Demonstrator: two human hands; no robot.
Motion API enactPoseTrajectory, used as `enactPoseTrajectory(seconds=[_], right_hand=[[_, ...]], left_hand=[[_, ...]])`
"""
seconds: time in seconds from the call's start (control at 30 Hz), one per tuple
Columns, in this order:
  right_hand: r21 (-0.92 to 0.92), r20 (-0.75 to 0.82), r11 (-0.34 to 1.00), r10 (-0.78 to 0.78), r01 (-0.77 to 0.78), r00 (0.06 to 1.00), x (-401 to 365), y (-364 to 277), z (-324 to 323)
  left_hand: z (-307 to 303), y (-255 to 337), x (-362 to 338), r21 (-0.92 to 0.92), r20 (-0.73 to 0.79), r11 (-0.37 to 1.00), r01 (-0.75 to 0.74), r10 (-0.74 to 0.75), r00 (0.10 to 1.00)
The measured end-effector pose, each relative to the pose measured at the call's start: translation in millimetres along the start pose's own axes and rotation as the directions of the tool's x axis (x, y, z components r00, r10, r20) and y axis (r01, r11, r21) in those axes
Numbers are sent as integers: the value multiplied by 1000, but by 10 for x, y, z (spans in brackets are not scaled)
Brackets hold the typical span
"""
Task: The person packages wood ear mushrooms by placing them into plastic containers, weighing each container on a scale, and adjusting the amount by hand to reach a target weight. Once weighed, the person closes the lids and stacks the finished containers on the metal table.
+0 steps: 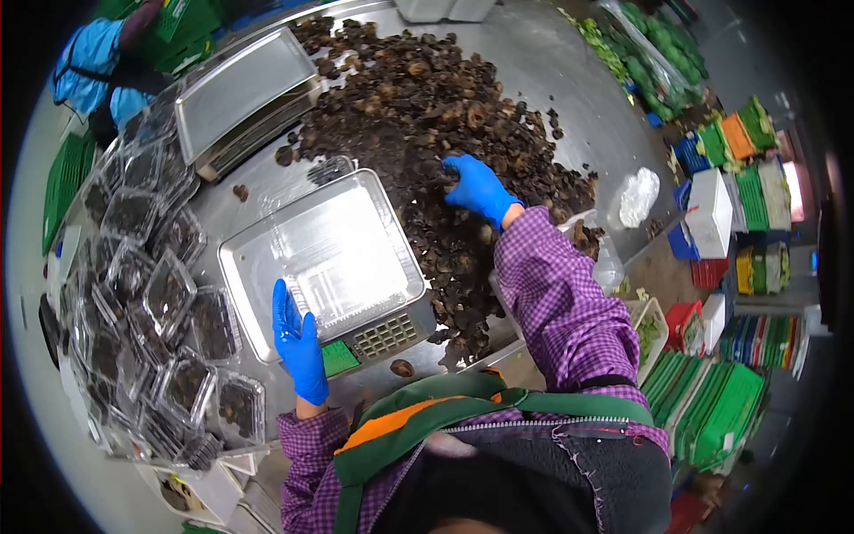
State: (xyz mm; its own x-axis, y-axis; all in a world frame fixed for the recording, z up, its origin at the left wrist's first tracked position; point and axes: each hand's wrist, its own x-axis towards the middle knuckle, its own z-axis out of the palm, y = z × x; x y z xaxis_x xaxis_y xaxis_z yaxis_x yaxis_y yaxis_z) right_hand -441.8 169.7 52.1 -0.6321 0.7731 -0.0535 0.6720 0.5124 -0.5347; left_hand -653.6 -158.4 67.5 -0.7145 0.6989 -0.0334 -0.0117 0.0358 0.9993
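Dark brown mushroom-like pieces (418, 89) lie in a large heap across the metal table. My right hand (480, 190), in a blue glove, is over the heap with its fingers curled; whether they hold a piece is hidden. Below and left of the heap stands a weighing scale (356, 231) with a shiny tray, a keypad and a green display. On the scale's near left edge is my left hand (298, 343), gloved in blue, thumb and fingers apart, holding nothing. A clear plastic container seems to lie on the scale's tray, though glare blurs it.
Filled clear containers (169, 294) are piled at the left. A second scale (245, 93) stands at the upper left, near a person in blue (93, 58). A crumpled plastic bag (639, 198) lies at the table's right. Green crates (712, 400) are stacked at the lower right.
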Motion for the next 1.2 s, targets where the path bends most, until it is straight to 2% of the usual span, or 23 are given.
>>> enactPoseTrajectory(seconds=[0.17, 0.2, 0.27, 0.33, 0.37, 0.4, 0.43, 0.5, 0.53, 0.57, 0.63, 0.67, 0.7, 0.73, 0.77, 0.83, 0.87, 0.9, 0.93, 0.97, 1.03, 1.13, 1.2], right_hand=[[215, -212, 950, -180, 226, 960, -380, -749, -161], [340, -225, 918, -131, 203, 966, -432, -938, -94], [389, -277, 889, -136, 240, 951, -515, -1313, 69], [509, -226, 825, -148, 246, 963, -596, -1647, 275], [404, -284, 880, -138, 249, 949, -593, -1740, 546], [376, -246, 896, -150, 237, 958, -624, -1825, 706], [320, -66, 934, -146, 160, 987, -649, -1907, 768], [83, 4, 968, -238, 237, 971, -806, -1976, 837], [197, 139, 953, -262, 232, 955, -824, -2004, 728], [200, 145, 950, -269, 238, 952, -807, -1984, 622], [436, 204, 862, -376, 260, 904, -753, -1888, 445], [385, 83, 863, -386, 328, 919, -732, -1836, 385], [351, 129, 908, -289, 229, 949, -701, -1739, 249], [466, 203, 884, -147, 37, 968, -604, -1605, 112], [370, -127, 894, -221, 253, 967, -476, -1238, 348], [94, -238, 989, -91, 116, 967, -374, -857, 232], [-33, -187, 998, -67, 62, 980, -355, -604, 234], [-197, -94, 967, 148, -164, 985, -376, -409, 368], [-310, 120, 921, 284, -235, 951, -369, -118, 539], [-382, 122, 884, 338, -270, 933, -347, 77, 721], [-163, -24, 962, 219, -220, 975, -310, 237, 741], [-89, 30, 983, 164, -161, 986, -243, -93, 356], [129, 21, 989, 66, -68, 998, -269, -241, 229]], left_hand=[[138, -44, 74, -3, -38, 1000, 6, -6, 999], [174, 8, 65, 10, -39, 1000, 0, 0, 999], [217, -14, 53, 8, -50, 1000, -26, 27, 998], [230, -77, 32, 18, -52, 994, -107, 108, 993], [258, -66, 19, 14, -39, 994, -113, 113, 993], [292, -45, -7, 23, -55, 994, -105, 106, 993], [300, -32, -15, 35, -76, 995, -95, 97, 992], [256, -69, -9, -14, -90, 999, -43, 41, 995], [237, -74, -5, -66, -74, 997, -38, 33, 997], [235, -74, 4, -122, -61, 992, -34, 27, 998], [202, -82, 20, -121, -63, 992, -21, 14, 998], [164, -139, 22, -102, -54, 995, -4, -2, 999], [133, -193, 21, -83, -46, 996, 12, -16, 999], [128, -211, 27, -23, -74, 1000, 0, -2, 997], [107, -209, 33, -15, -94, 1000, 6, -8, 996], [69, -118, 26, 157, -43, 987, -46, 54, 998], [55, -50, 20, 154, -55, 987, -53, 62, 997], [48, 16, 13, 160, -59, 986, -43, 53, 997], [40, 31, 14, 162, -74, 986, -43, 55, 996], [19, 36, 22, 162, -88, 986, -45, 60, 994], [-62, -52, 53, 144, -105, 988, -55, 70, 992], [-112, -90, 1, 100, -102, 993, -62, 72, 992], [-140, -105, -35, 153, -79, 984, -92, 105, 991]])
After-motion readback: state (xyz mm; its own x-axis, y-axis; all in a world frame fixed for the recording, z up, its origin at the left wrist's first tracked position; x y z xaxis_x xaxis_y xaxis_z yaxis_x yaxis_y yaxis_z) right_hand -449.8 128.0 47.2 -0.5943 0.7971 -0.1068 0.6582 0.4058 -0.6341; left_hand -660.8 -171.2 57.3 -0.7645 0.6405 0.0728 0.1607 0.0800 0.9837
